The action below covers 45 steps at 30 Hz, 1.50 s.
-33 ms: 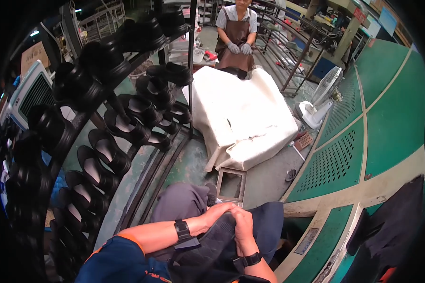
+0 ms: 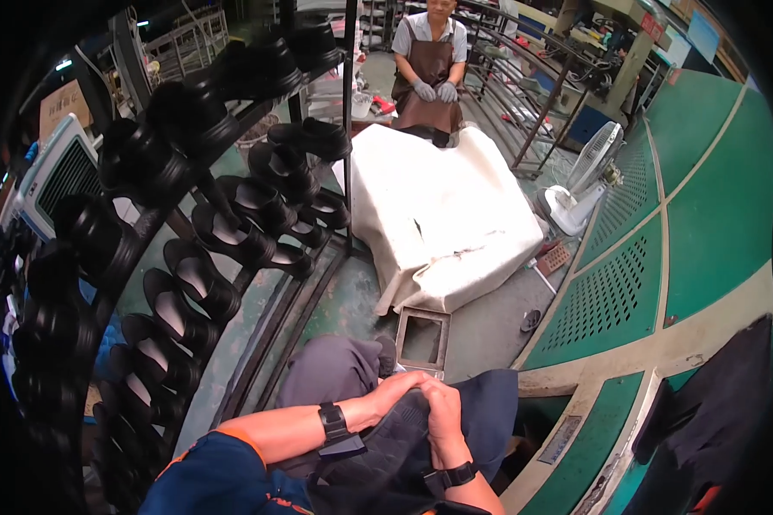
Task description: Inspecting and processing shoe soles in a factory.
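My left hand and my right hand meet in my lap at the lower middle of the view, fingertips touching. Both lie on a bunched dark blue cloth that covers my knees, and their fingers curl into its folds. Each wrist has a black watch: the left one and the right one. My grey trouser leg shows just beyond the hands.
A slanted metal rack full of several black shoes fills the left side. Ahead stands a block draped in white cloth, with a seated person in a brown apron behind it. A rectangular metal frame, a white fan and a green perforated platform are nearby.
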Tool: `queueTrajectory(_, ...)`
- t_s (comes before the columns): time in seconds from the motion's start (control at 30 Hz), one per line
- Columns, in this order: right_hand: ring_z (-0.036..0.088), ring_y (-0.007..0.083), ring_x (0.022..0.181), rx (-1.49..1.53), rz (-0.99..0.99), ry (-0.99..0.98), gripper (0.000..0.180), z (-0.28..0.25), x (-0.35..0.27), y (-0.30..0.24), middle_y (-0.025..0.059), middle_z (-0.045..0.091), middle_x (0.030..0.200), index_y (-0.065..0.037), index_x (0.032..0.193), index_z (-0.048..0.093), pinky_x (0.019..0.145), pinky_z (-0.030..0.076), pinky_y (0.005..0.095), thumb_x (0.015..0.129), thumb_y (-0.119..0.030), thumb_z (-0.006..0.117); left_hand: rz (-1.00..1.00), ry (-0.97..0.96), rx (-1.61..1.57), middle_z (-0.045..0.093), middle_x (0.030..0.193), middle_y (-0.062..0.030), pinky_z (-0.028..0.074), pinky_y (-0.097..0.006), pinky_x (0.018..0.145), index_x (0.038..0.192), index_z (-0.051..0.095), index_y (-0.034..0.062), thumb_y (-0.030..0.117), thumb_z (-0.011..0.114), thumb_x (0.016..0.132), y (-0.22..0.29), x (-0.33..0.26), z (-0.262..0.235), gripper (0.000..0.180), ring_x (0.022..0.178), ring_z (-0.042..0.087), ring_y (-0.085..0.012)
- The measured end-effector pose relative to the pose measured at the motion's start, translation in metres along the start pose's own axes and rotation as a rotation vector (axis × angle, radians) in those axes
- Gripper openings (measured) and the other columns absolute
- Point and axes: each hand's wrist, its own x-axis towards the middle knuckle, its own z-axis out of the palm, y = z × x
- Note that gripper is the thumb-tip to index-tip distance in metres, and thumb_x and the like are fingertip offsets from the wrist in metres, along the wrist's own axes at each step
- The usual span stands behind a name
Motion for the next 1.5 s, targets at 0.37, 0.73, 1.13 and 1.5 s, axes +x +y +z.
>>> queueTrajectory(0.37,0.065,0.0205,0.104,-0.064,-0.079,0.022,0.022,0.009,-0.009,-0.005,0.0152,0.072,0.106,0.009,0.094,0.069,0.093,0.047,0.0296,0.086,-0.009,0.06,0.071,0.003,0.102,0.068,0.112,-0.0069,0.046,-0.028,0.095,0.113,0.068,0.0001,0.027,0.047,0.1,0.004,-0.013,0.002,0.036,0.106,0.061,-0.0147)
queueTrajectory(0.73,0.067,0.0234,0.103,-0.271,-0.111,-0.022,0.019,0.019,-0.025,-0.035,0.0154,0.071,0.107,0.007,0.093,0.067,0.091,0.049,0.0313,0.082,-0.005,0.059,0.307,-0.168,0.332,0.068,0.114,-0.009,0.042,-0.032,0.1,0.113,0.067,-0.0001,0.025,0.04,0.099,0.012,-0.022,0.0,0.04,0.11,0.06,-0.0169)
queueTrajectory(1.13,0.07,0.0293,0.082,0.037,0.028,0.054,0.036,-0.01,0.019,-0.044,0.0212,0.072,0.092,0.01,0.087,0.07,0.08,0.055,0.0336,0.086,-0.02,0.049,-0.31,0.07,0.005,0.065,0.117,-0.0041,0.05,-0.028,0.091,0.125,0.058,0.0047,0.038,0.04,0.106,0.025,-0.069,-0.004,0.043,0.107,0.061,-0.0137)
queueTrajectory(1.5,0.067,0.0307,0.098,0.464,-0.105,0.175,0.048,-0.02,0.01,0.008,0.0202,0.065,0.116,0.002,0.127,0.055,0.089,0.055,0.0413,0.09,-0.027,0.042,-0.29,-0.486,-0.612,0.037,0.156,-0.0044,0.036,-0.041,0.114,0.156,0.024,0.0221,0.063,0.051,0.094,-0.01,-0.135,-0.034,0.079,0.138,0.042,-0.0204)
